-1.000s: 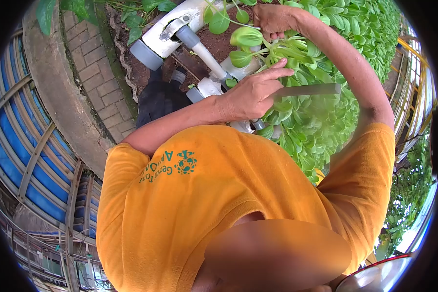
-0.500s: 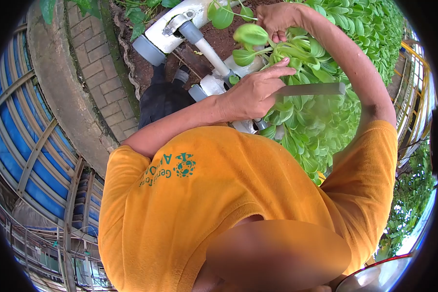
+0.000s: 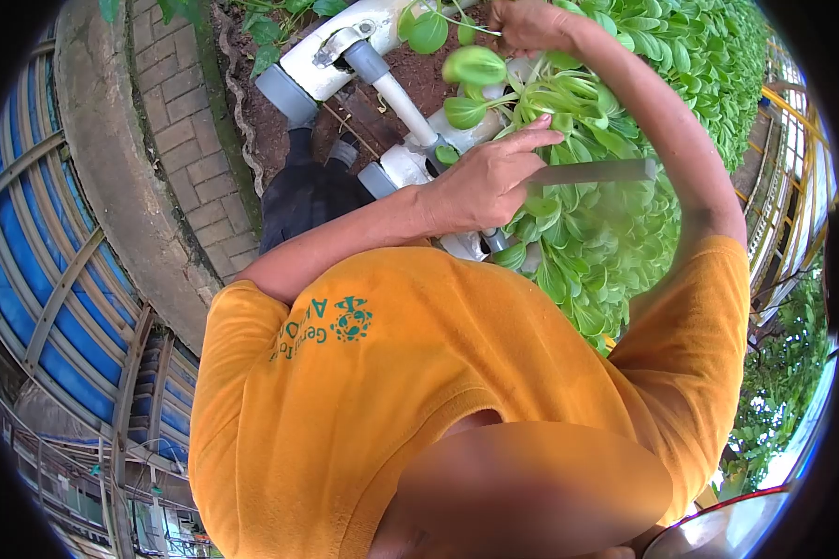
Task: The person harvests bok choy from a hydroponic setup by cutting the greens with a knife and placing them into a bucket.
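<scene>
My left hand point(image 3: 489, 182) is closed around what looks like a knife point(image 3: 597, 171); its flat grey blade points right, and the handle is hidden in my palm. The index finger stretches over the leaves beside it. At the top edge, my right hand point(image 3: 531, 26) has curled fingers, with a thin leaf stem point(image 3: 480, 30) running to them; what lies inside the fingers is hidden. Below that hand, a leafy green plant point(image 3: 569, 98) spreads out of a white pipe. A paler rounded leaf point(image 3: 474, 66) stands out left of it.
White pipes point(image 3: 405, 102) with grey end caps and joints run over brown soil. Dense leafy greens point(image 3: 708, 56) fill the upper right. On the left are a brick path point(image 3: 182, 121), a concrete kerb point(image 3: 112, 177) and a blue-sheeted frame point(image 3: 75, 335).
My right hand has moved slightly up and left, away from the plant's leaves. My left hand and the knife have hardly moved.
</scene>
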Demonstrator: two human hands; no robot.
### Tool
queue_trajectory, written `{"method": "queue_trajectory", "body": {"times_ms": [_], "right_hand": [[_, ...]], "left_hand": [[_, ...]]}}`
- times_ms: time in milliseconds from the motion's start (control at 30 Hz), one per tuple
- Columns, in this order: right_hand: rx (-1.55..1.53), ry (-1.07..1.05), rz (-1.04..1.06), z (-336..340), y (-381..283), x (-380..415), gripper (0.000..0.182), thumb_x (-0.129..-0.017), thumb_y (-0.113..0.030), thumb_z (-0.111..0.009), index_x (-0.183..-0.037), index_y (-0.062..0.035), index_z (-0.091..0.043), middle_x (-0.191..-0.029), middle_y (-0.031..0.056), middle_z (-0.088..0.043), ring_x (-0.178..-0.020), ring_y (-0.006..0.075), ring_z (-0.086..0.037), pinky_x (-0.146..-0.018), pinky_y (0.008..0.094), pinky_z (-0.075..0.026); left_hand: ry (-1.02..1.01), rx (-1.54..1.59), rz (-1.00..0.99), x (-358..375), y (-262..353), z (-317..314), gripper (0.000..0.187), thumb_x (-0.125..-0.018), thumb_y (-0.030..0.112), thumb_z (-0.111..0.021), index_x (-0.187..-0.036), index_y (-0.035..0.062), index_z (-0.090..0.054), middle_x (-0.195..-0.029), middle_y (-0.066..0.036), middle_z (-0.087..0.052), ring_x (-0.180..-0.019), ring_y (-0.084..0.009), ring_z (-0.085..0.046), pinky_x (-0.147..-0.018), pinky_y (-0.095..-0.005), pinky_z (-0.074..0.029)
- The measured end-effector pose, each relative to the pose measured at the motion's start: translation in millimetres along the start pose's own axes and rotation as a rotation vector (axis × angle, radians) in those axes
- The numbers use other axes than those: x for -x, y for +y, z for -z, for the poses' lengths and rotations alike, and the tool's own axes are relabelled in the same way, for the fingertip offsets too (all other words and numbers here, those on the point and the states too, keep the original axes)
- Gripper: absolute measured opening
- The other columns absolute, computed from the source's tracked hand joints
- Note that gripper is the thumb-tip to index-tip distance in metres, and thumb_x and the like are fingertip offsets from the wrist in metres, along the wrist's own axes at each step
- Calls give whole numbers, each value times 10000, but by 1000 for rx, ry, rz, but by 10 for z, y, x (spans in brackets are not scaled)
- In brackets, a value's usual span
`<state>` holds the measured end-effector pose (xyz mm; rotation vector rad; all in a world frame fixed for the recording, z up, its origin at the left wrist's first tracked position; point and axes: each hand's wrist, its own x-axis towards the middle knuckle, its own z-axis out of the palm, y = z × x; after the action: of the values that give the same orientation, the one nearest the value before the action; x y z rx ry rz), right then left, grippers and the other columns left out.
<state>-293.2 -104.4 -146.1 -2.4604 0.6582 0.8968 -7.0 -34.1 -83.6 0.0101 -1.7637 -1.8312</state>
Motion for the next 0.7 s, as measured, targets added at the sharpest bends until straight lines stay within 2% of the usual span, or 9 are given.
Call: {"method": "queue_trajectory", "body": {"times_ms": [67, 100, 133, 200, 333, 467, 500, 600, 700], "right_hand": [[-647, 120, 1, -388, 83, -38, 226, -844, -109, -572, -990, 33, -669, -771, 117, -675, -697, 238, -615, -652, 356, -519], [-1143, -54, -541, 750, -375, 127, 220, -881, -117, -521, -910, 10, -699, -733, 64, -667, -627, 205, -600, -565, 348, -501], [-1146, -143, -623, 958, -461, 20, 179, -811, -114, -618, -938, -3, -677, -709, 68, -652, -592, 190, -589, -512, 325, -486], [-1147, -319, -785, 1154, -524, -114, 378, -670, -106, -811, -995, -29, -635, -661, 74, -620, -520, 161, -568, -407, 281, -458], [-1050, -305, -585, 896, -525, -214, 336, -678, -132, -804, -978, -57, -672, -805, 81, -670, -613, 194, -643, -491, 351, -542], [-1289, -41, -881, 660, -396, -193, 162, -719, -31, -684, -875, 12, -700, -656, 73, -665, -519, 180, -633, -428, 303, -520], [-1354, 47, -925, 516, -297, -184, 173, -693, -76, -730, -845, 3, -701, -657, 70, -666, -522, 150, -627, -431, 284, -515], [-1260, -95, -939, 545, -112, -168, 233, -884, -124, -508, -851, -10, -708, -696, 42, -659, -578, 218, -591, -524, 357, -486], [-1337, -90, -749, 691, -291, -161, 203, -833, -192, -615, -857, -7, -696, -674, 75, -662, -562, 228, -607, -515, 356, -500]], "left_hand": [[20, 30, 5, -24, 22, -13, 88, -763, -46, -525, -814, -97, -575, -1239, -306, -550, -1324, -438, -408, -1035, -470, -426], [10, 14, 8, -26, 16, -15, 109, -766, -64, -528, -852, -88, -591, -1281, -264, -541, -1338, -414, -403, -1029, -453, -435], [1, -3, 11, -20, 7, -17, 143, -769, -83, -531, -890, -79, -607, -1322, -222, -532, -1352, -390, -399, -1022, -435, -443], [-8, -25, 9, -24, 1, 4, 181, -773, -100, -533, -928, -70, -623, -1363, -179, -523, -1366, -366, -395, -1019, -417, -451], [-10, -20, 10, -8, 12, 34, 178, -778, -97, -532, -928, -71, -623, -1359, -180, -525, -1362, -365, -400, -1025, -419, -447], [3, -15, 20, 16, 2, 10, 181, -770, -103, -533, -925, -74, -622, -1355, -185, -526, -1358, -366, -406, -1027, -422, -446], [8, -20, 16, 20, -4, -10, 185, -767, -105, -533, -926, -74, -622, -1354, -186, -526, -1356, -366, -408, -1026, -423, -448], [23, -34, 8, 29, -14, -46, 194, -759, -108, -535, -928, -74, -623, -1354, -189, -525, -1353, -369, -411, -1017, -426, -455], [34, -37, -2, 30, 3, -44, 201, -753, -108, -537, -933, -76, -621, -1353, -191, -524, -1351, -372, -413, -1007, -429, -463]]}}
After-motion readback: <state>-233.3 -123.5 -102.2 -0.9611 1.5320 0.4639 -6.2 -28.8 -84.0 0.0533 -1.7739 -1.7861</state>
